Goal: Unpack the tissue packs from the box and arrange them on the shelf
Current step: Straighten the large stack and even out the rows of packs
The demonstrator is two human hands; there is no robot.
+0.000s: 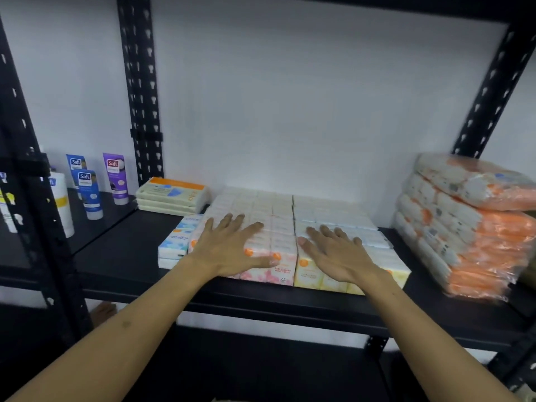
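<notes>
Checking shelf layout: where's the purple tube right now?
Head view, far left: the purple tube stands upright on the neighbouring shelf, right of the blue tubes and left of the black upright.

Bare shelf shows lower left of the tissue packs; orange bundles block the right side.
</notes>
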